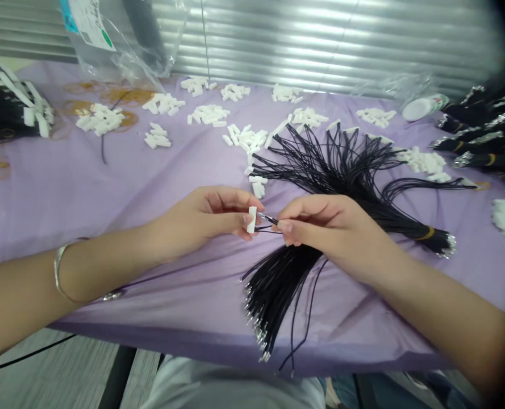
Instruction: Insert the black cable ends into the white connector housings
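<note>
Between thumb and fingers, my left hand [218, 213] pinches a small white connector housing [252, 220], held upright. My right hand [320, 221] is closed on thin black wires [270, 220], whose tips meet or nearly meet the housing's right side; whether they are inserted I cannot tell. Below my right hand lies a bundle of black wires [273, 295] with shiny metal ends. Behind it a larger black wire bundle [346, 165] fans out, tied with a yellow band near its right end. Some of its far wire ends lie by white housings.
Piles of white connector housings [209, 115] are scattered over the purple tablecloth [120, 182]. More banded wire bundles [486, 136] lie at the right, and a dark bundle with white ends [13, 102] at the left. A clear plastic bag [124, 40] stands against the blinds.
</note>
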Action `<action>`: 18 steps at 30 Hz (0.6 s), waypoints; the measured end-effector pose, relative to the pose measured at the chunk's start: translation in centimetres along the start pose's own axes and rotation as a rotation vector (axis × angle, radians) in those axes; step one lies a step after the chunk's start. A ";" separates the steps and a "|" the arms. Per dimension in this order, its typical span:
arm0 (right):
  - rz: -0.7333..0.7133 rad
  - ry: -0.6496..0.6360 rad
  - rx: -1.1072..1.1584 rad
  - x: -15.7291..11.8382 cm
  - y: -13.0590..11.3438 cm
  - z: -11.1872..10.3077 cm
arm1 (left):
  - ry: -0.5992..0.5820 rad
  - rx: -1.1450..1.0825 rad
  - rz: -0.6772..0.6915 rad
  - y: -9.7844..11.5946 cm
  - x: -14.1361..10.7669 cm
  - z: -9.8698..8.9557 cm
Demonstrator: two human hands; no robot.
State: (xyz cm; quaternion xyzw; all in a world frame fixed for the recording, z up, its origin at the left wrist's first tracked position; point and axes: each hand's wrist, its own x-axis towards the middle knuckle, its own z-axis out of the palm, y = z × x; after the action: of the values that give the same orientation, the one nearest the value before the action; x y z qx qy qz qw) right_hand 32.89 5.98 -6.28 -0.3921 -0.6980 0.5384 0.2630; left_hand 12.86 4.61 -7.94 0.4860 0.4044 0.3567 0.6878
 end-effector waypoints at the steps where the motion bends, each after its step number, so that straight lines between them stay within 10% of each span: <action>1: 0.004 0.061 -0.045 0.0 0.0 0.0 | 0.005 0.016 0.011 0.0 0.0 0.0; 18: -0.106 0.235 -0.332 -0.4 0.6 0.4 | -0.008 -0.002 -0.061 -0.3 0.0 -0.2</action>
State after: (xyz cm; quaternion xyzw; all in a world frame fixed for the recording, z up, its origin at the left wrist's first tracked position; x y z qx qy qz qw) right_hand 32.98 5.47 -6.94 -0.4529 -0.7614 0.3518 0.3024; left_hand 12.70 4.65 -8.32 0.4742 0.4159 0.3338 0.7006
